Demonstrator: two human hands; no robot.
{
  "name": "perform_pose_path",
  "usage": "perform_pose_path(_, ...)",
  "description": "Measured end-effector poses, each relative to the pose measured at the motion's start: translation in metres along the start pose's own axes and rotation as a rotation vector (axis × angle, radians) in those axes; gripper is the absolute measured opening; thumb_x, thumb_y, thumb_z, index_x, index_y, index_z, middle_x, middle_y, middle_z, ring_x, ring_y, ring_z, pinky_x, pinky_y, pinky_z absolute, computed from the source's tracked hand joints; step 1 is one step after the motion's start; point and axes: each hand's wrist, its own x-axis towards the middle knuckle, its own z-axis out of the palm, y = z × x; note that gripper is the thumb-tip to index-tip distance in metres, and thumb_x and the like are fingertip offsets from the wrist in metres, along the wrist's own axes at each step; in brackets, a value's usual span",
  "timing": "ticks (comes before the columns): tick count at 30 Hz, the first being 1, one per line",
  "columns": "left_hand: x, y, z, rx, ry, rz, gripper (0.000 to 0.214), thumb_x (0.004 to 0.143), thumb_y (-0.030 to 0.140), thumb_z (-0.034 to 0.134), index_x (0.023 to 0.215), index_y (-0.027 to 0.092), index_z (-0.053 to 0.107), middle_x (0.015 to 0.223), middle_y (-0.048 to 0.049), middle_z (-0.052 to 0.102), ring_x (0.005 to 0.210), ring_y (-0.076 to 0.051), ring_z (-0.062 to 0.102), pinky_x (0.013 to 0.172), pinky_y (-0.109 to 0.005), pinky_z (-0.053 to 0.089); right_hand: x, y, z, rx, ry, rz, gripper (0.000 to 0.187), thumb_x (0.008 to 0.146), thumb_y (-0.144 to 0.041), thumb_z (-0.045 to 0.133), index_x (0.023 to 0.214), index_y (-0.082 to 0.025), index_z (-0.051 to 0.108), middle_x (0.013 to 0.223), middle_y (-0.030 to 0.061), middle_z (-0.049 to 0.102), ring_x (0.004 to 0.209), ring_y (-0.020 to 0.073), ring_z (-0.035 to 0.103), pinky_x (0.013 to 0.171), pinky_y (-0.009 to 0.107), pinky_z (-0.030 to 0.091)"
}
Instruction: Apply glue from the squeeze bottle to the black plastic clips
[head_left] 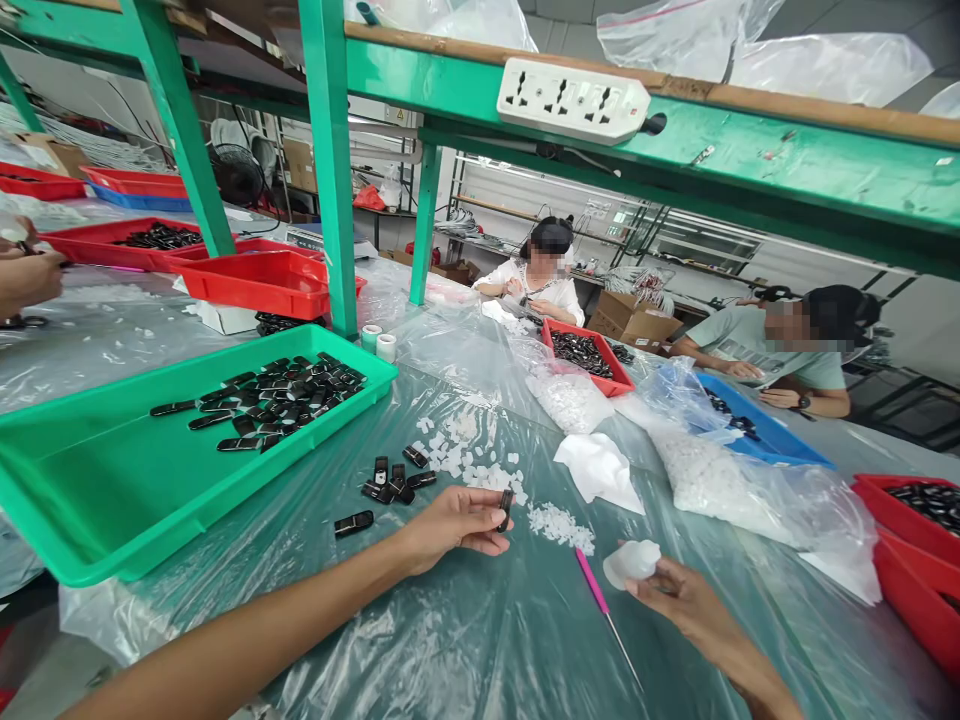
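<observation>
My left hand (461, 522) pinches a small black plastic piece (506, 508) upright between thumb and fingers. In my right hand (694, 600) is a small white bottle (631, 562), tipped sideways with its base toward the left hand. Between the hands lies a thin tool with a pink handle (592, 582) and a metal shaft. Just beyond the left hand are loose black pieces (396, 482) and a spread of small white translucent bits (465, 455). A smaller pile of white bits (561, 525) lies near the pink handle.
A green tray (97, 480) with many black pieces stands at left. Beyond are two small rolls (385, 347), a white cloth (600, 470) and bags of white bits (720, 480). Red trays (915, 590) edge the right. A green frame (330, 180) rises ahead; co-workers sit across.
</observation>
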Motion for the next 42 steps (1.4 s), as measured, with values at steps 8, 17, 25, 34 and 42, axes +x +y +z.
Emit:
perform_pose_path(8,-0.001,-0.008,-0.003,0.076,-0.048,0.055,0.035,0.068,0.034,0.075,0.088,0.013,0.054,0.077,-0.006,0.066,0.053,-0.011,0.059,0.049,-0.021,0.046,0.001,-0.013,0.027,0.385,0.26,-0.137,0.038,0.069,-0.035,0.07,0.104,-0.021,0.061,0.104,0.009,0.066,0.103,0.0278,0.056,0.096,0.046,0.035)
perform_pose_path(17,-0.004,-0.007,-0.001,-0.1,-0.06,-0.017,0.033,0.083,0.043,0.057,0.097,0.016,0.045,0.087,-0.0127,0.068,0.069,-0.017,0.066,0.067,-0.03,0.051,-0.002,-0.041,0.073,1.013,0.201,-0.256,0.045,0.076,-0.056,0.056,0.106,-0.024,0.059,0.075,0.0003,0.056,0.064,0.0129,0.051,0.058,0.025,0.048)
perform_pose_path(25,-0.004,-0.011,-0.001,0.037,-0.09,0.01,0.038,0.074,0.037,0.069,0.096,0.015,0.047,0.095,-0.0139,0.068,0.064,-0.015,0.064,0.062,-0.027,0.049,-0.006,-0.057,0.098,1.31,0.028,-0.16,0.028,0.086,-0.042,0.044,0.09,-0.018,0.059,0.064,-0.0032,0.038,0.053,0.0087,0.035,0.051,0.023,0.039)
perform_pose_path(34,-0.013,-0.014,0.012,0.533,-0.047,0.195,0.024,0.085,0.029,0.053,0.101,0.013,0.061,0.088,-0.0091,0.066,0.069,-0.015,0.059,0.06,-0.023,0.043,-0.006,-0.049,0.13,1.376,0.039,0.045,0.025,0.076,-0.044,0.06,0.075,-0.02,0.055,0.06,-0.0069,0.033,0.045,0.0052,0.025,0.043,0.018,0.029)
perform_pose_path(42,-0.017,-0.013,0.013,0.827,-0.035,0.344,0.021,0.086,0.023,0.051,0.103,0.018,0.061,0.088,-0.005,0.066,0.072,-0.016,0.059,0.059,-0.02,0.041,-0.007,-0.051,0.142,1.119,0.144,0.011,0.026,0.08,-0.047,0.055,0.078,-0.021,0.057,0.053,-0.009,0.029,0.04,0.0049,0.021,0.042,0.02,0.032)
